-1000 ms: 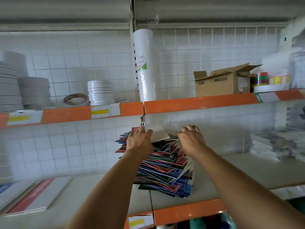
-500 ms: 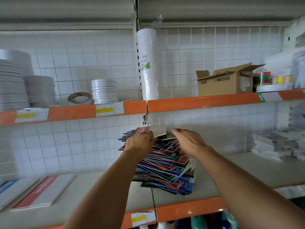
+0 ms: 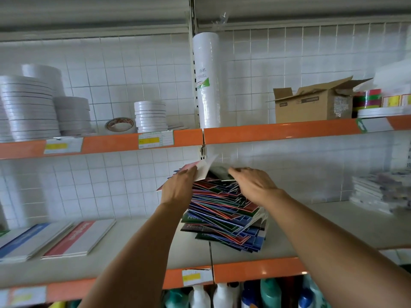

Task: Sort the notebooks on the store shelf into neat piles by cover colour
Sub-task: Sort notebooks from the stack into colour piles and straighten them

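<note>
I stand at a store shelf (image 3: 133, 247) with both arms stretched out. In front of me is a big messy pile of notebooks (image 3: 224, 216). It sits in the middle of the shelf, right where two shelf boards meet. The covers are red, blue, green and dark, all mixed up and sticking out every which way.

My left hand (image 3: 178, 187) is at the top left of the pile. It holds a few notebooks there and tips them up, so I can see the pale back of one lifted notebook (image 3: 205, 171) and a bit of red cover next to it. My fingers go behind the covers, so I cannot see all of them.

My right hand (image 3: 251, 183) is on the top of the pile, just beside the lifted notebook. Its fingers are mostly straight and point to the left, lying flat on the top covers. It does not grip anything that I can see.

On the left side of the same shelf lie two flat stacks of bigger books, a blue book (image 3: 26, 238) and a red book (image 3: 75, 236). Far to the right is a blurry heap of pale booklets (image 3: 378, 192).

On the upper shelf stand white tape rolls (image 3: 151, 116), a tall white wrapped roll (image 3: 206, 81) and an open cardboard box (image 3: 311, 105).
</note>
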A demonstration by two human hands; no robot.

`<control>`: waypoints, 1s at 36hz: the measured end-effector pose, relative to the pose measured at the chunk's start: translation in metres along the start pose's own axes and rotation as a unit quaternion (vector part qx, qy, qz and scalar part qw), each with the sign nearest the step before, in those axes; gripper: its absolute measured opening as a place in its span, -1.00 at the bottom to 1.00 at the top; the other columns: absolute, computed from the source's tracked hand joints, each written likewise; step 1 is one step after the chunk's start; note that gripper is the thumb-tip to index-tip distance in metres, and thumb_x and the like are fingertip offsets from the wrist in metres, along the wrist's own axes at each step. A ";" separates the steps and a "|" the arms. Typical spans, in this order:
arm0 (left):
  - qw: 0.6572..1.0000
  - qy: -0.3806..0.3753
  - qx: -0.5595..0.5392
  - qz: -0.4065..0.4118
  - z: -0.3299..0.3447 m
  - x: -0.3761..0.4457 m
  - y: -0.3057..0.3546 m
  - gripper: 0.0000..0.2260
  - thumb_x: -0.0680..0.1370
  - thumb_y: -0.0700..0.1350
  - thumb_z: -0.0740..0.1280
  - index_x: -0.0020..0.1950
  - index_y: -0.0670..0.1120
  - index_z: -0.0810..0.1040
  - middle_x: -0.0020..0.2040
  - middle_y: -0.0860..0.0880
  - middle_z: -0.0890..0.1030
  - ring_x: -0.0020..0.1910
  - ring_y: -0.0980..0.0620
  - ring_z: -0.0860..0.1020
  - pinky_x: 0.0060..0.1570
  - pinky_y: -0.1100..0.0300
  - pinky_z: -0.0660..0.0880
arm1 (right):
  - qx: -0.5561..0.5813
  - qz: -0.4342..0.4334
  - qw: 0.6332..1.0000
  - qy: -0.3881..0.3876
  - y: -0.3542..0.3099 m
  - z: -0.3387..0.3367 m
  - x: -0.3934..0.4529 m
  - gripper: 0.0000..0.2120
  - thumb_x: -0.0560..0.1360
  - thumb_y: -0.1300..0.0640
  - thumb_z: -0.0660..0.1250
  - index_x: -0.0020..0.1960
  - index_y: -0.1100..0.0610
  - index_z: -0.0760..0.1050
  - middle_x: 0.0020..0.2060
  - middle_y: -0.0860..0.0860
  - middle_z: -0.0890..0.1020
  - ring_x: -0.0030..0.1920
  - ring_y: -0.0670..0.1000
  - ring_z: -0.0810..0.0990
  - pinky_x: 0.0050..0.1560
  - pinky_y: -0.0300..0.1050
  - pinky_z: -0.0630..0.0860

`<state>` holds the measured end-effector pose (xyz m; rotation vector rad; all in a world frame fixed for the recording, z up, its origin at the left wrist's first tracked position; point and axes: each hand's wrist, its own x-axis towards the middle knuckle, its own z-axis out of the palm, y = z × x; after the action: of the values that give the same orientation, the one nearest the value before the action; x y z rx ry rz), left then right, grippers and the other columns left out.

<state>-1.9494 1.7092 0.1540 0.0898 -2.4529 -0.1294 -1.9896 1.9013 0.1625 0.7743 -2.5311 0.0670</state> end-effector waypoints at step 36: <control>0.973 -0.038 0.107 -0.202 -0.070 -0.173 -0.223 -0.59 0.61 -0.23 0.11 0.42 0.08 0.39 0.24 -0.12 0.54 0.15 -0.17 0.54 0.02 0.07 0.44 | 0.082 -0.141 0.986 -0.030 -0.246 0.033 0.023 -0.39 0.57 0.39 0.01 0.55 0.02 0.09 0.53 0.10 0.12 0.51 0.11 0.14 0.44 -0.04 0.17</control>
<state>-1.7645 1.5003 0.0740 0.6922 -2.4859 -0.0437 -1.8885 1.6774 0.1213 1.2085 -2.4679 0.1613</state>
